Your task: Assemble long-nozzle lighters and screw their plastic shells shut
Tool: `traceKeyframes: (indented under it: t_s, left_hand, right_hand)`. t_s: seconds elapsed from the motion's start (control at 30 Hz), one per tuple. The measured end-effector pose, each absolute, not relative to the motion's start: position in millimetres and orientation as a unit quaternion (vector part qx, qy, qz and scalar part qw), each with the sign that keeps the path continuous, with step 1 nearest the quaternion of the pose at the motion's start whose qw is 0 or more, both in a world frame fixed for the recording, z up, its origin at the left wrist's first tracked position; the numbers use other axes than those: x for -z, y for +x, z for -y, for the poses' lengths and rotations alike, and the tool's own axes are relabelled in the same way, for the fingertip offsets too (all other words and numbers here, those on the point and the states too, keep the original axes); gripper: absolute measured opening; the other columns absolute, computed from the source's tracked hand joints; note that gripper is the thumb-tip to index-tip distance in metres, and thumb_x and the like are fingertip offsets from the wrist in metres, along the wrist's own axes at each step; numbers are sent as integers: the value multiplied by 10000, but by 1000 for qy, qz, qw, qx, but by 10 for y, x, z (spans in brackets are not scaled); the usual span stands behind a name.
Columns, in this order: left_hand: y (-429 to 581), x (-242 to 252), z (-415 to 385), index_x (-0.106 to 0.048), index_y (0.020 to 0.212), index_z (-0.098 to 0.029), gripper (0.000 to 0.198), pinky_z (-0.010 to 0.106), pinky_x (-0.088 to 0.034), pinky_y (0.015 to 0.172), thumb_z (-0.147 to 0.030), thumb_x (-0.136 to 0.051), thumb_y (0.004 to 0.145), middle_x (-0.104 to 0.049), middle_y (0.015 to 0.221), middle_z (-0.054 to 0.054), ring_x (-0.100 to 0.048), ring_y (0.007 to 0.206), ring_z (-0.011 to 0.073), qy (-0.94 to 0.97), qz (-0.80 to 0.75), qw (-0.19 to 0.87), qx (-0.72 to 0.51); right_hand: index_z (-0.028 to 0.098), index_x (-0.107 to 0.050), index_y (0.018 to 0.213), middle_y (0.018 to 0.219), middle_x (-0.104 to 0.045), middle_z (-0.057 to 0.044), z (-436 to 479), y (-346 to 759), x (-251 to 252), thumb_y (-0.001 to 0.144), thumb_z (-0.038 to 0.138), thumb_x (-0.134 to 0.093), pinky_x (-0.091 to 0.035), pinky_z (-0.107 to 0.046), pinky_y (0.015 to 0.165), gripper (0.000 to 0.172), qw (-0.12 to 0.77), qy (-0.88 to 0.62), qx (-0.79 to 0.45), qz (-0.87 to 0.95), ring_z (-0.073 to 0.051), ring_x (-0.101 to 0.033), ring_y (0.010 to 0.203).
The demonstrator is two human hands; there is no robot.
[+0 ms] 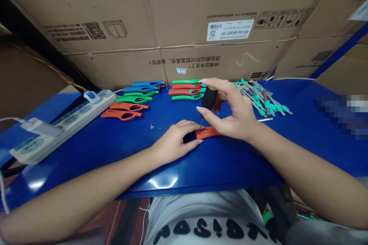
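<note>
An orange plastic handle [208, 133] lies flat on the blue table [115, 149] in front of me. My left hand [175, 141] rests on the table with its fingers pressed on the handle's left end. My right hand [230, 113] is closed round a stubby screwdriver [209, 98] with a black grip and yellow cap, held upright. Its thin shaft points down onto the orange handle, close to my left fingertips.
Rows of orange, green and blue handles [129, 104] and red and green ones [186, 88] lie further back. A heap of metal parts with teal ends [263, 99] sits at right. A white power strip [63, 122] lies left. Small screws [152, 125] lie loose. Cardboard boxes [184, 19] stand behind.
</note>
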State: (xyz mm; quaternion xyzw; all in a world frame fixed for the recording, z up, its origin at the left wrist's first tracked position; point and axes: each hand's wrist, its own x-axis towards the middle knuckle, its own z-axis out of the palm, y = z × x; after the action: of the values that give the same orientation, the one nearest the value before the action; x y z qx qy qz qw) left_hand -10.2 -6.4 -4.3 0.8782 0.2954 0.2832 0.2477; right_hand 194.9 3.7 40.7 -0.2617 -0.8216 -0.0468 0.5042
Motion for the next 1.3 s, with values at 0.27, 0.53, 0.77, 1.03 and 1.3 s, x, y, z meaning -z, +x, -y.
traceKeyframes:
  t_s: [0.27, 0.53, 0.77, 1.03, 1.3]
  left_hand:
    - [-109, 39, 65, -676, 1186, -187, 290, 392, -514, 994, -214, -697, 898, -731, 1179, 83, -663, 1114, 236, 878, -295, 250, -281]
    - [-102, 32, 68, -680, 1178, -200, 281, 401, -516, 984, -209, -689, 897, -734, 1151, 76, -666, 1086, 237, 879, -294, 251, -281]
    - [-101, 33, 61, -674, 1200, -183, 304, 385, -505, 992, -202, -693, 897, -733, 1166, 80, -658, 1102, 231, 881, -295, 250, -274]
    - [-105, 37, 62, -668, 1194, -200, 303, 397, -517, 988, -206, -698, 893, -737, 1161, 78, -667, 1095, 234, 880, -293, 247, -281]
    - [-113, 67, 49, -670, 1202, -181, 308, 408, -519, 994, -225, -699, 899, -732, 1181, 97, -666, 1111, 241, 882, -291, 241, -284]
  right_hand:
    - [290, -428, 1441, 1303, -645, -77, -34, 1952, -393, 886, 283, -690, -618, -317, 692, 614, 496, -257, 58, 827, -157, -674, 739]
    - [314, -430, 1436, 1308, -636, -63, -25, 1944, -398, 900, 327, -670, -576, -298, 592, 588, 500, -277, 53, 819, -138, -642, 676]
    - [306, -445, 1425, 1305, -642, -64, -41, 1942, -386, 891, 327, -673, -564, -282, 584, 580, 502, -286, 49, 815, -127, -642, 653]
    - [287, -465, 1423, 1293, -650, -69, -66, 1966, -378, 881, 338, -673, -570, -282, 630, 582, 493, -302, 58, 814, -132, -660, 672]
    - [279, -482, 1419, 1251, -670, -65, -71, 1982, -386, 874, 332, -684, -552, -298, 597, 584, 487, -310, 71, 814, -134, -638, 627]
